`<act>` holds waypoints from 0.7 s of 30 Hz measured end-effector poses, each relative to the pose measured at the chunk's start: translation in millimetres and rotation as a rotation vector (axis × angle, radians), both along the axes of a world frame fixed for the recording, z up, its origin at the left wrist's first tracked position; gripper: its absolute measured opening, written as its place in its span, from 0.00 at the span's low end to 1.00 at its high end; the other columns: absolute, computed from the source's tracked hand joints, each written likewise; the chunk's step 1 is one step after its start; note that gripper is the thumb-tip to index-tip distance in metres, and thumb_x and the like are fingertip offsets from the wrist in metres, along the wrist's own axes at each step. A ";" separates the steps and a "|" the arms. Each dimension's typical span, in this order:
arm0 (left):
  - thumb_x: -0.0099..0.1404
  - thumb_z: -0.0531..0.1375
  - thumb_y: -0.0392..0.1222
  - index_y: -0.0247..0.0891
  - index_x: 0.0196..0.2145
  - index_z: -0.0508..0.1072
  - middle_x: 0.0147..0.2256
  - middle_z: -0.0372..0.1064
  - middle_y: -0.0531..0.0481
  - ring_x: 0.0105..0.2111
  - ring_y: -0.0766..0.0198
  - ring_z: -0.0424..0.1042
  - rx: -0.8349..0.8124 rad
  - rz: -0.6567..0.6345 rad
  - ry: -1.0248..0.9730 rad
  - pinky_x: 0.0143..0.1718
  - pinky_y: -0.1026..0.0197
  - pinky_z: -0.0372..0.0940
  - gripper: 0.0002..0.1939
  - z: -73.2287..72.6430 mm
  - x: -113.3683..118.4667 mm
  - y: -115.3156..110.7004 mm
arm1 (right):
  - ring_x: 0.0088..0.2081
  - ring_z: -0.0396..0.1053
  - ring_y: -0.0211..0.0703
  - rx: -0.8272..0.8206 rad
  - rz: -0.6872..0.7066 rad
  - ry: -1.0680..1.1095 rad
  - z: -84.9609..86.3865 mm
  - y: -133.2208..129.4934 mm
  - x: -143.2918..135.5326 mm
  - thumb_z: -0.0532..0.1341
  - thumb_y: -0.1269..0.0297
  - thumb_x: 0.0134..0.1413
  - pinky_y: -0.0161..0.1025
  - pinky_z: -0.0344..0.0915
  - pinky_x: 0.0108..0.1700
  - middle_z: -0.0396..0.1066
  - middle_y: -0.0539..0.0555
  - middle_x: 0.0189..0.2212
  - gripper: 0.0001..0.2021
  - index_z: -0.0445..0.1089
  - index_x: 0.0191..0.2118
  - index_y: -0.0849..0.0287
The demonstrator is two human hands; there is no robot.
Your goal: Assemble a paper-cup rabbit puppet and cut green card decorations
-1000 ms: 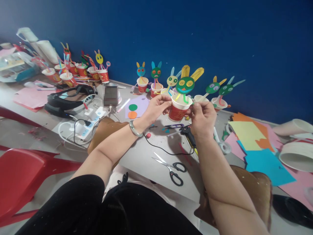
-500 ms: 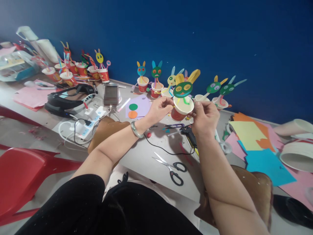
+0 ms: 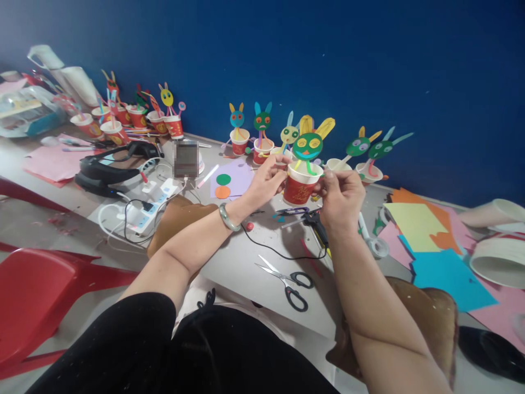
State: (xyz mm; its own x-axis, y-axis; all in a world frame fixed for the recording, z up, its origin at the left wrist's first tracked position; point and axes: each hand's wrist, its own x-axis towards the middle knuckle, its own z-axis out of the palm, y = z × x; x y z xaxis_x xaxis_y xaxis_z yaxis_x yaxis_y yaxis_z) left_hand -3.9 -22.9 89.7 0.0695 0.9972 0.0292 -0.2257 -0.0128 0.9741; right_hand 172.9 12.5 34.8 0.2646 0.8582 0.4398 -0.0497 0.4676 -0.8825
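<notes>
Between my hands, a red paper cup [image 3: 302,189] with a white rim is held up above the table. A green paper rabbit face [image 3: 308,146] with yellow ears and yellow eyes rises from it on bent strips. My left hand [image 3: 271,180], with a bangle at the wrist, grips the cup's left side. On the opposite side, the fingers of my right hand [image 3: 342,194] close on the cup near its rim. Below lie a black glue gun [image 3: 316,225] and open black-handled scissors [image 3: 289,280].
Similar cup figures [image 3: 239,141] line the blue wall. A purple sheet [image 3: 238,176] carries green and orange paper discs. To the left are a power strip [image 3: 151,210] and a black headset [image 3: 112,169]; coloured paper [image 3: 451,279] and a tape roll [image 3: 378,247] lie right.
The cup has tipped more upright, so its red printed front and the whole rabbit face now show toward me. Both hands have shifted slightly with it.
</notes>
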 end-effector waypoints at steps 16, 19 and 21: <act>0.77 0.49 0.24 0.34 0.46 0.74 0.20 0.61 0.61 0.19 0.73 0.63 -0.125 -0.036 0.132 0.25 0.68 0.58 0.15 6.8 -2.2 1.2 | 0.24 0.69 0.34 0.059 -0.030 -0.049 6.3 -6.9 -3.0 0.74 0.42 0.60 0.35 0.68 0.22 0.80 0.50 0.36 0.21 0.71 0.34 0.53; 0.80 0.49 0.28 0.34 0.43 0.74 0.20 0.62 0.60 0.19 0.74 0.64 -0.129 -0.028 0.117 0.24 0.68 0.57 0.14 8.0 -3.4 0.5 | 0.25 0.69 0.34 0.055 -0.009 -0.049 7.6 -8.9 -3.3 0.74 0.44 0.61 0.34 0.68 0.22 0.80 0.50 0.36 0.20 0.70 0.34 0.53; 0.81 0.50 0.32 0.35 0.39 0.73 0.20 0.61 0.60 0.18 0.73 0.64 -0.122 -0.029 0.125 0.23 0.68 0.56 0.14 7.3 -4.1 1.0 | 0.25 0.69 0.34 0.054 -0.001 -0.041 8.0 -9.6 -3.5 0.74 0.44 0.61 0.34 0.67 0.22 0.80 0.50 0.35 0.20 0.70 0.34 0.53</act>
